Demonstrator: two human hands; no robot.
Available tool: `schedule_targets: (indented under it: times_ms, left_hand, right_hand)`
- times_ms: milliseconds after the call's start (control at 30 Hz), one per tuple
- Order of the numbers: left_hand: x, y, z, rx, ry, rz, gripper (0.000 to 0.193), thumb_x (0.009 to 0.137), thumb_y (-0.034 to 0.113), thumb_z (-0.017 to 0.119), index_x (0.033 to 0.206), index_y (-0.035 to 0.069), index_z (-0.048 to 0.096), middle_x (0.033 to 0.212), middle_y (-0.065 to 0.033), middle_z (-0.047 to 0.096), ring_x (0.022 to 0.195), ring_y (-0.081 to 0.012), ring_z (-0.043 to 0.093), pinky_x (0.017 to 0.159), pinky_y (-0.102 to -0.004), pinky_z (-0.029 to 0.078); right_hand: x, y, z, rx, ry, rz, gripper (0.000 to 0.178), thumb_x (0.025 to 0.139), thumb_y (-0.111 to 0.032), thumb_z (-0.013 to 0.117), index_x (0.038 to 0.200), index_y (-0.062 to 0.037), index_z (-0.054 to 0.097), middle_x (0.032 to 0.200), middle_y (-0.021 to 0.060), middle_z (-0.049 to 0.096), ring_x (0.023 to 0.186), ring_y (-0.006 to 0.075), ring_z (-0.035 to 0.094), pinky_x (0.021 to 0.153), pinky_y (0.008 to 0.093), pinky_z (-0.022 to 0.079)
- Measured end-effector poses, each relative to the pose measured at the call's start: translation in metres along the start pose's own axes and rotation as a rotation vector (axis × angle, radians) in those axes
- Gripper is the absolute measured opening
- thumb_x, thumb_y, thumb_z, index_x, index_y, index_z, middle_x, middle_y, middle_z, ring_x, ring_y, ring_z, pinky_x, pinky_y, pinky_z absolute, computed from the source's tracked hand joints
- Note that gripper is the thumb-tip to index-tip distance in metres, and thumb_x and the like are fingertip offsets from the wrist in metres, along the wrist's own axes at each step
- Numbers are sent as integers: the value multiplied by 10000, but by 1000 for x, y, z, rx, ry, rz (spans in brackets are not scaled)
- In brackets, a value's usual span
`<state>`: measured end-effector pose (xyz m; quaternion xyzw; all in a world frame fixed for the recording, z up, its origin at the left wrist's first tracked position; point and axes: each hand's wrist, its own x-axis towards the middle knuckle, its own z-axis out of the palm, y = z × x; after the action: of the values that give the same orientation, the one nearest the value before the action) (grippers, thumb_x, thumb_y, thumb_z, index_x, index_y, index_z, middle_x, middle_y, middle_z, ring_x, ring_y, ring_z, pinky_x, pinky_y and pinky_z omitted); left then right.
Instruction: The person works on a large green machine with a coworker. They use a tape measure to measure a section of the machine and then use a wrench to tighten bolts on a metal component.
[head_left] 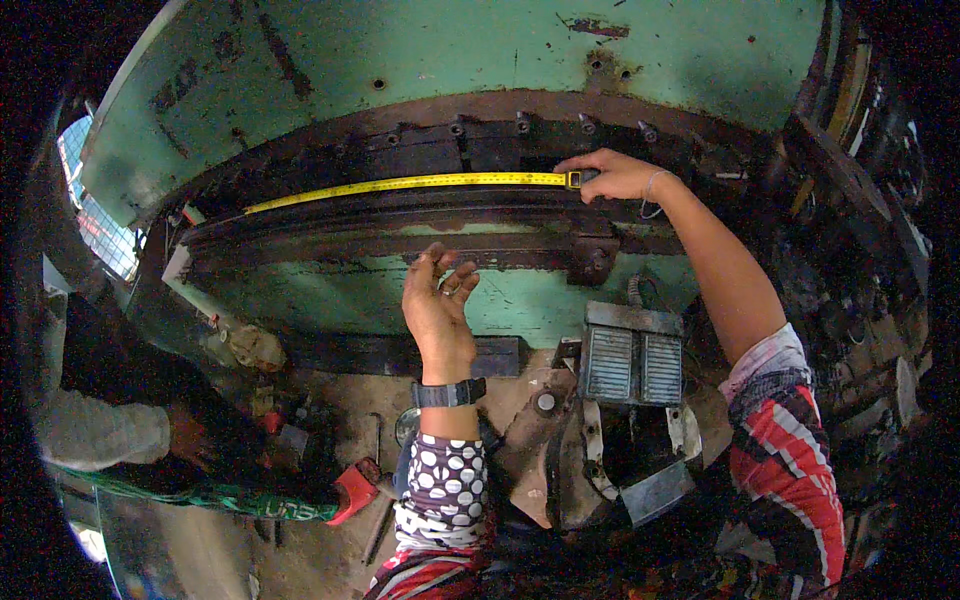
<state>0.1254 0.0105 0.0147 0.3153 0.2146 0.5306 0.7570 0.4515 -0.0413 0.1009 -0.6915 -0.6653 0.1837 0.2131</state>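
Observation:
My right hand (622,176) is closed round the dark case of a tape measure (588,177). From it the yellow blade (400,184) stretches leftward along a long dark channel in a worn green metal machine (480,60), its far end lying near the left side. Several bolts (522,124) stick out of the dark strip just above the blade. My left hand (440,305) hovers over the machine's lower rail (350,247), below the blade and apart from it. Its fingers are loosely bent and spread, with nothing visible in them. A dark watch (448,392) circles that wrist.
A metal box with two ribbed panels (633,355) stands below my right forearm. A co-worker's hand (187,437) and grey sleeve (110,430) show at the left. A red object (354,492) and a rod (378,530) lie on the floor near a dark flat bar (495,356).

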Motion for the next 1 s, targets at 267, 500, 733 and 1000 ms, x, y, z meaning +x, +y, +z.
schedule_targets:
  times_ms: [267, 500, 733, 1000]
  left_hand:
    - [-3, 3, 22, 203, -62, -36, 328, 989, 225, 574, 1240, 16, 586, 1047, -111, 631, 947, -223, 630, 818, -350, 526]
    - [100, -10, 39, 936, -59, 857, 467, 887, 193, 699, 1269, -39, 564, 1122, -230, 637, 1052, -377, 604, 935, -443, 467]
    - [90, -14, 75, 1016, 78, 1046, 523, 850, 208, 734, 1239, -72, 525, 1174, -272, 575, 1107, -449, 547, 965, -478, 441]
    - [40, -29, 16, 748, 518, 693, 503, 906, 264, 715, 1235, -56, 509, 1108, -209, 605, 940, -332, 624, 749, -422, 514]
  right_hand:
    - [-18, -23, -8, -5, -3, 120, 664, 694, -195, 678, 1355, -180, 626, 829, 12, 605, 674, 120, 516, 612, 282, 454]
    - [-13, -53, 9, -188, 63, 121, 676, 665, -233, 692, 1334, -158, 633, 979, 107, 686, 942, 264, 635, 890, 335, 495]
    - [-47, -90, 6, -195, 180, 123, 610, 661, -220, 686, 1263, -125, 664, 966, 123, 685, 922, 246, 633, 862, 333, 495]
    - [-93, -86, 49, 39, 190, 180, 547, 726, -227, 674, 1265, -135, 664, 976, 50, 658, 873, 163, 604, 665, 316, 508]
